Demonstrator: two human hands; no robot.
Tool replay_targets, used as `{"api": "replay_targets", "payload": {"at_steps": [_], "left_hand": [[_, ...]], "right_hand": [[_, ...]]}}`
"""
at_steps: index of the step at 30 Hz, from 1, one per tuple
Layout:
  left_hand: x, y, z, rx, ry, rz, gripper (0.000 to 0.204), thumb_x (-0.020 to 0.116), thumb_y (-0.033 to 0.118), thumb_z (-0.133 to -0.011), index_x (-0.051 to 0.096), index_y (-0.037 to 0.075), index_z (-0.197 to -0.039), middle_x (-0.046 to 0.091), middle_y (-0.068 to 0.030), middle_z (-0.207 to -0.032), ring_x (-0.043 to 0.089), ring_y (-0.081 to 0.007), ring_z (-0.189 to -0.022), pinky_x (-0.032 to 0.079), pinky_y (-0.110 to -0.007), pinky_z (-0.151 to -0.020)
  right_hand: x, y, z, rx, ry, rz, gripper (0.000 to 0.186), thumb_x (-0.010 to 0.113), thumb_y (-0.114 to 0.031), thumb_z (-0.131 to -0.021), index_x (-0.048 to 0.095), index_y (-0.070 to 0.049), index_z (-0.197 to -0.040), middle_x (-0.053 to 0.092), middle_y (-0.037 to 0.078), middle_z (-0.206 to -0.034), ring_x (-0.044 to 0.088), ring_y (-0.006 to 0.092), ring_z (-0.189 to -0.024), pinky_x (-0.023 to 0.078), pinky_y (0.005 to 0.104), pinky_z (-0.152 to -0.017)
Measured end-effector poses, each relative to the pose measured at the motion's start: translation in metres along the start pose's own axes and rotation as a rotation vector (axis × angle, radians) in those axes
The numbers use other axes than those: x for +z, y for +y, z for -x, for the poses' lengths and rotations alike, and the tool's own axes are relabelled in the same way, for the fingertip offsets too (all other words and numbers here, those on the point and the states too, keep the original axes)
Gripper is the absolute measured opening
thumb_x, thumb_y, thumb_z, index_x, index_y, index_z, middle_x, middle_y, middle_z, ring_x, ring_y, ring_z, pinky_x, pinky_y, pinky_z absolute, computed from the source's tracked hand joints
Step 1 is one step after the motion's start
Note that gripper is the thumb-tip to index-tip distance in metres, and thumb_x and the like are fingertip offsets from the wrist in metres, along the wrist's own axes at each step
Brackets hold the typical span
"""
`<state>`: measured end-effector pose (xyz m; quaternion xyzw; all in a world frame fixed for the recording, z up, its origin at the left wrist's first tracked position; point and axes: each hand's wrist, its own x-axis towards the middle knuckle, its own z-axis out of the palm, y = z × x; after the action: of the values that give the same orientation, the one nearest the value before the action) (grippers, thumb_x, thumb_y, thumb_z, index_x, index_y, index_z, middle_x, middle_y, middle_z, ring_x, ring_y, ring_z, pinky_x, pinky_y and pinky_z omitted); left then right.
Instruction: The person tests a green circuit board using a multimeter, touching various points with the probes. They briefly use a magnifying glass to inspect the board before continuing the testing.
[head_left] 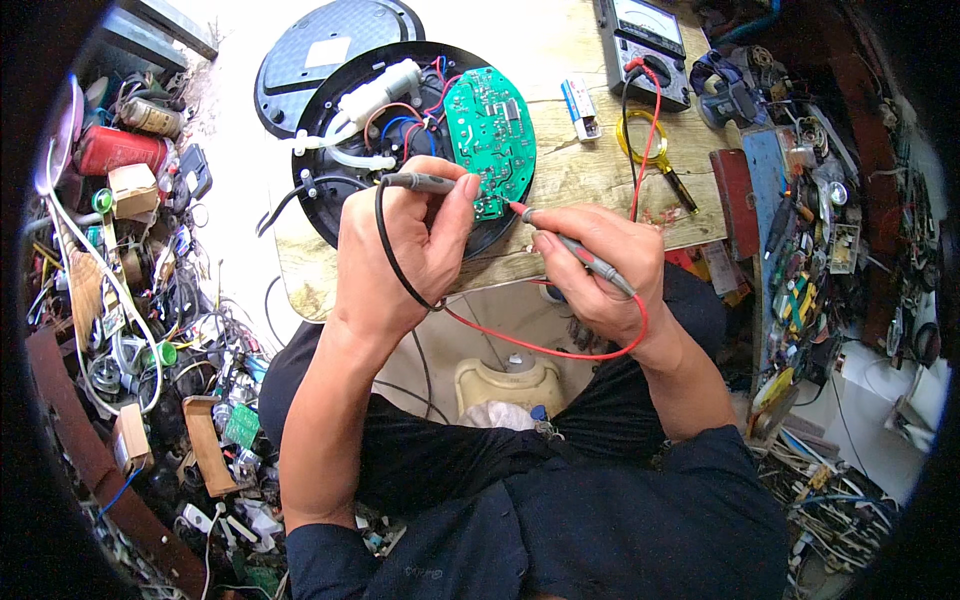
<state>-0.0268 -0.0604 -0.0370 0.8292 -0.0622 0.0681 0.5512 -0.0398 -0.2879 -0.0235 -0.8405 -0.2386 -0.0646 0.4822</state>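
My left hand (400, 240) is closed round a grey test probe (420, 182) with a black lead, at the lower left edge of a green circuit board (490, 125). In my right hand (600, 262) is a second grey test probe (585, 256) with a red lead (540, 350); its tip points at the board's lower end. Whether either tip touches the board I cannot tell. The board lies in a round black housing (325, 115) beside a white cylindrical part (380, 93), tubing and coloured wires. An analog multimeter (648, 50) with red and black leads stands at the far right.
A round black cover (330, 50) lies behind the housing on the wooden table (560, 150). A small box (581, 108) and a yellow-rimmed magnifying glass (660, 155) lie to the right. Below sits a cream plastic container (508, 385). Heaped parts and cables crowd both sides.
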Motion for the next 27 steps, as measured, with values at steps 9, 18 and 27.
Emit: {"api": "replay_targets", "payload": {"at_steps": [9, 18, 27], "left_hand": [[-0.0015, -0.0017, -0.0019, 0.053, -0.006, -0.013, 0.012, 0.076, 0.008, -0.102, 0.073, -0.003, -0.099, 0.071, -0.0172, -0.067, 0.072, -0.0265, -0.055, 0.051, -0.036, -0.052], [-0.0023, -0.0017, -0.0014, 0.040, -0.010, -0.034, 0.012, 0.078, 0.009, -0.101, 0.073, -0.002, -0.099, 0.071, -0.0169, -0.069, 0.074, -0.0292, -0.058, 0.053, -0.036, -0.054], [-0.0024, -0.0012, -0.0031, 0.046, -0.016, -0.046, 0.012, 0.078, 0.009, -0.101, 0.072, -0.001, -0.098, 0.072, -0.0170, -0.070, 0.075, -0.0297, -0.059, 0.054, -0.037, -0.055]], "right_hand": [[0.0012, -0.0016, 0.0006, 0.015, -0.002, 0.025, 0.024, 0.077, 0.003, -0.093, 0.079, 0.002, -0.117, 0.080, 0.019, -0.098, 0.079, 0.0261, -0.079, 0.061, 0.0347, -0.068], [0.0015, -0.0008, 0.0010, 0.026, 0.015, 0.017, 0.023, 0.077, 0.005, -0.092, 0.079, 0.003, -0.115, 0.081, 0.018, -0.097, 0.079, 0.0257, -0.079, 0.061, 0.0344, -0.069], [-0.0001, -0.0013, 0.0000, 0.030, -0.003, 0.022, 0.021, 0.078, 0.004, -0.093, 0.079, 0.003, -0.113, 0.081, 0.019, -0.098, 0.080, 0.0273, -0.081, 0.062, 0.0353, -0.071]]}}
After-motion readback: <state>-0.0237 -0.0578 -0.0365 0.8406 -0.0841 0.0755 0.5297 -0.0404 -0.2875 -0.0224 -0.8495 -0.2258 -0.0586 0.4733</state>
